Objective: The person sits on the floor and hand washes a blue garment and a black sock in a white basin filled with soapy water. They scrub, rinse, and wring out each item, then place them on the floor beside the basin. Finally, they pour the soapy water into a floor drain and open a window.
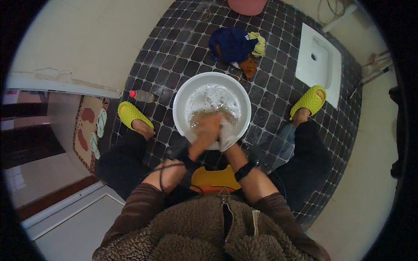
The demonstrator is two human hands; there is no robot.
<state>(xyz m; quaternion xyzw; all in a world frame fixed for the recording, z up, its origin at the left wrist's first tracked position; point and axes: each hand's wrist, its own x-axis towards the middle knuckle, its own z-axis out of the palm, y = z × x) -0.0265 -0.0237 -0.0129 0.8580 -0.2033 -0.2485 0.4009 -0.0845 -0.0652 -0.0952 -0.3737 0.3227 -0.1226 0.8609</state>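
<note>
A round white basin of foamy water stands on the floor between my feet. Both my hands are inside its near half, close together. My left hand is smeared by motion, so its fingers cannot be made out. Just beside it, my right hand is bunched on what looks like a wet white cloth, which covers much of that hand. Foam and the cloth hide the right fingertips. Dark bands circle both my wrists, and a dark cord hangs along my left forearm.
Dark blue clothing, with yellow and brown cloth, lies beyond the basin. A clear bottle with a red cap lies left. A white squat toilet is right, a pink tub at the back. A yellow seat-like thing is below my arms.
</note>
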